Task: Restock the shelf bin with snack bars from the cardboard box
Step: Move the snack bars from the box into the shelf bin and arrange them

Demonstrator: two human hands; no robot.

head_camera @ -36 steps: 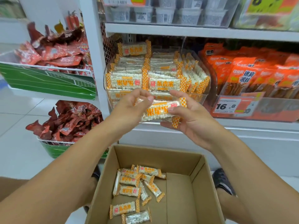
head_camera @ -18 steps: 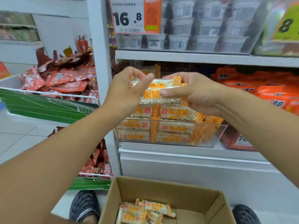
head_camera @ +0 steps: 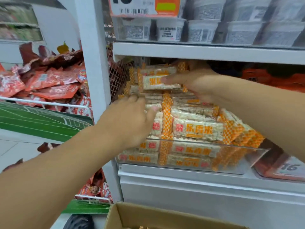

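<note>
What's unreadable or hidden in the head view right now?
- Cardboard box: bottom edge cuts it off; contents mostly unseen.
- Upper price tag: cropped by the top edge.
- Bars behind the left hand: covered.
- Right hand: fingertips hidden behind the held snack bar.

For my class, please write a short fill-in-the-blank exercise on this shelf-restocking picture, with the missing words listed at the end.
1. The right hand holds a snack bar at the ____ of the pile in the clear shelf bin.
2. The left hand rests on the bars with its fingers ____.
3. The cardboard box stands ____ the shelf.
4. The packets in the rack to the left are ____.

Missing words: top; straight; below; red
</note>
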